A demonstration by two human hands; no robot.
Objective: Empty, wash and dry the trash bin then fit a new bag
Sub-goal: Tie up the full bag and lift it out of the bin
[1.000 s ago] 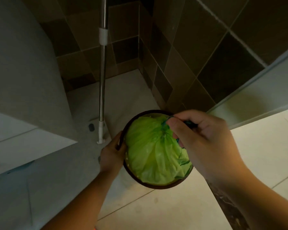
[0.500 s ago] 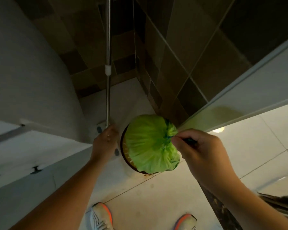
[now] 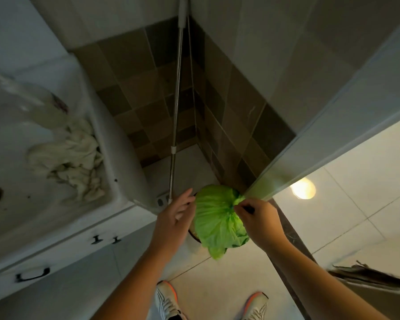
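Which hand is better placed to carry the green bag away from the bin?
The right hand: it pinches the green bag at its gathered neck. The left hand holds nothing.

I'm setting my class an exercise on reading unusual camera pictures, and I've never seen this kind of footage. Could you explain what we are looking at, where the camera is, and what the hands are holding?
No machine here: a person wears one wide-angle camera on the head, looking down, so you see their own arms and shoes.

The right hand pinches the gathered neck of a green trash bag; its grip is closed on the plastic. The bag hides most of the dark round bin on the tiled floor; only part of the rim shows. The left hand is open beside the bag, its fingers straight; whether it touches the bin is unclear.

Around them: a white sink on the left with a crumpled cloth in it, and a metal pole leaning in the tiled corner.
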